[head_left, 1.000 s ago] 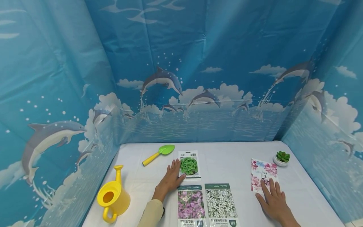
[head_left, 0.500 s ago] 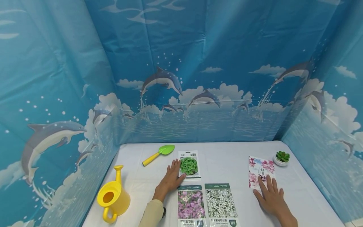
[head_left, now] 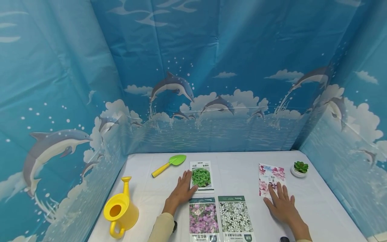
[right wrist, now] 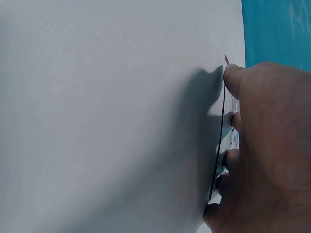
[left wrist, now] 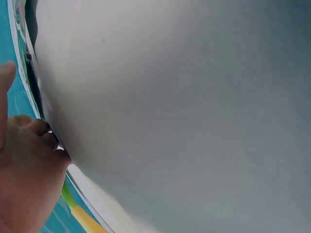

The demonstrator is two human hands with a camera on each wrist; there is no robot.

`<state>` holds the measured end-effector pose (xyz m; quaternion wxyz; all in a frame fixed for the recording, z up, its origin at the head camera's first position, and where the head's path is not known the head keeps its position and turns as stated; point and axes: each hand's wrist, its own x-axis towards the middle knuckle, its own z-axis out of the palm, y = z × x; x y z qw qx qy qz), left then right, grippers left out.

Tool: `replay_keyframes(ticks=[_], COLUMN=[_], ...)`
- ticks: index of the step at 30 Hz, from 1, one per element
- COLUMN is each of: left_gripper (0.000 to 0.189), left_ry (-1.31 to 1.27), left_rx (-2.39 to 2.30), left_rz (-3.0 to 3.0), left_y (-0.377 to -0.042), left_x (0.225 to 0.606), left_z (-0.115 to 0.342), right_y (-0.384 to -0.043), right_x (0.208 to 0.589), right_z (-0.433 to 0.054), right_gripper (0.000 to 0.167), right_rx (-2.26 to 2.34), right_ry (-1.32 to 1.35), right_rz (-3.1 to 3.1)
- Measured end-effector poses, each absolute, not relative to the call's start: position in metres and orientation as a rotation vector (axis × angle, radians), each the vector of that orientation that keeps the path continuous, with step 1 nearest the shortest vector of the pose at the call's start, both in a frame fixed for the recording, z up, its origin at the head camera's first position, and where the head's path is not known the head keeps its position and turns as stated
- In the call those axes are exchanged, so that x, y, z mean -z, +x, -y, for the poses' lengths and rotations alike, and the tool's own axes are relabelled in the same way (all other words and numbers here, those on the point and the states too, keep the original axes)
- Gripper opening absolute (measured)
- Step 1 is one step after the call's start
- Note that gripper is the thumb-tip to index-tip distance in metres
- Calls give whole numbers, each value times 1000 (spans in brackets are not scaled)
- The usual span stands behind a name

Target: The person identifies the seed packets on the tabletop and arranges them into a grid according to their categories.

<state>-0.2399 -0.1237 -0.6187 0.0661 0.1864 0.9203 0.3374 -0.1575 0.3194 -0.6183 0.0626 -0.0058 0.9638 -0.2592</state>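
Observation:
My right hand (head_left: 282,205) lies with spread, fairly straight fingers on the lower part of a pink-blossom packet (head_left: 268,173), flat on the white table. In the right wrist view the fingertips of that hand (right wrist: 272,150) press along the packet's near edge. My left hand (head_left: 180,191) rests on the left edge of a seed packet with green leaves (head_left: 202,177); its fingers are extended. Below that packet, side by side, lie a purple-flower seed packet (head_left: 204,216) and a white-flower seed packet (head_left: 235,215).
A yellow watering can (head_left: 128,210) stands at the left. Behind it lies a toy trowel (head_left: 169,164) with a green blade and yellow handle. At the back right is a small potted succulent (head_left: 300,168). A blue dolphin-print curtain (head_left: 211,67) encloses the table's back and sides.
My right hand has slid the pink-blossom packet leftward and slightly back, away from the potted succulent. The left hand and the other packets have stayed in place.

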Motion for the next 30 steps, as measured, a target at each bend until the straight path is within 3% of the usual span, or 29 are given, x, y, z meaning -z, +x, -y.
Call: replay_keyframes(ticks=[30], left_gripper=[80], left_ry=[487], left_rx=[-1009], left_rz=[-2749], left_y=[-241], left_x=[616], left_z=[124], right_y=[-187], right_x=[618], right_z=[-278], right_gripper=[77], right_rx=[779], right_ry=[-128], right_rz=[-2932])
